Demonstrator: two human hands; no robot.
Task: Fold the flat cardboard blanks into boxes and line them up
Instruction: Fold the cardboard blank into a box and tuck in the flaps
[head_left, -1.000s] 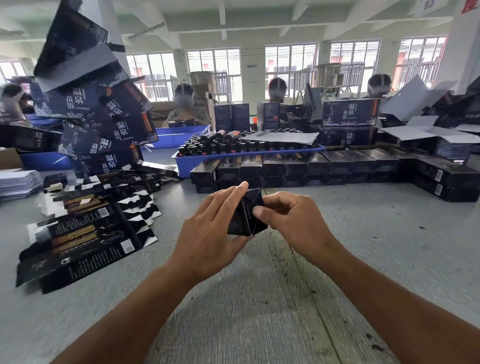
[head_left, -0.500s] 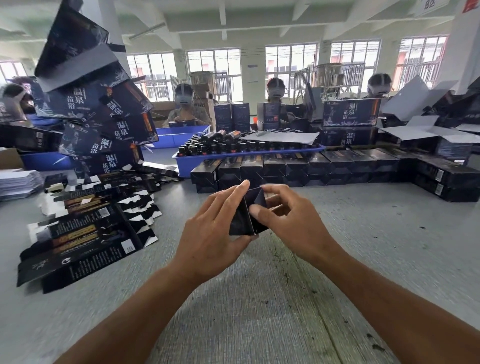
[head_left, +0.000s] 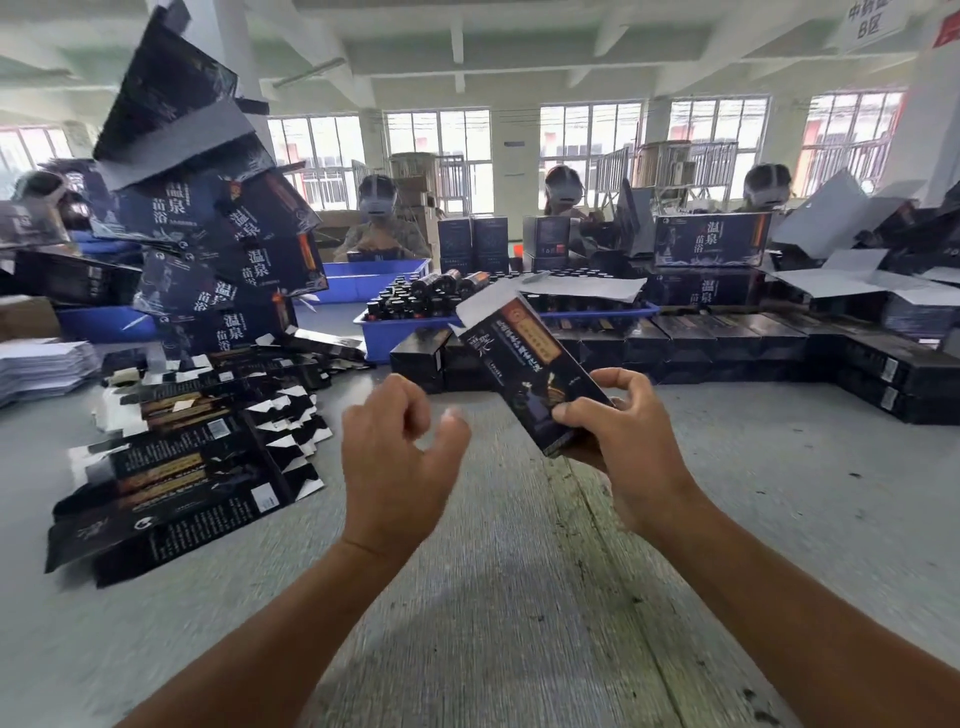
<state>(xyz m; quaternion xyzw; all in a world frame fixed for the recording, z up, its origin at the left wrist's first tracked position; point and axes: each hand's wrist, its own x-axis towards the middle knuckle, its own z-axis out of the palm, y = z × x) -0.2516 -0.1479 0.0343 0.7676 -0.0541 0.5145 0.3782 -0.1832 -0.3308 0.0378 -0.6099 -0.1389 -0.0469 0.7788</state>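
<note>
the right hand (head_left: 623, 431) grips the lower end of a formed box (head_left: 524, 371), raised above the table (head_left: 519, 597) with its far flap open. the left hand (head_left: 397, 457) hovers beside it, loosely curled, holding nothing. folding looks nearly done; next, probably, comes setting it in the row of boxes (head_left: 675, 345) beyond, leaving the flat blanks (head_left: 171, 467) at left.

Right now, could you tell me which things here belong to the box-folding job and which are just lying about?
Part of the job:
- folded box, gripped by the right hand
- left hand, holding nothing
- flat blanks on the table's left
- row of finished boxes

Lying about:
- blue tray of bottles
- white paper stack
</note>
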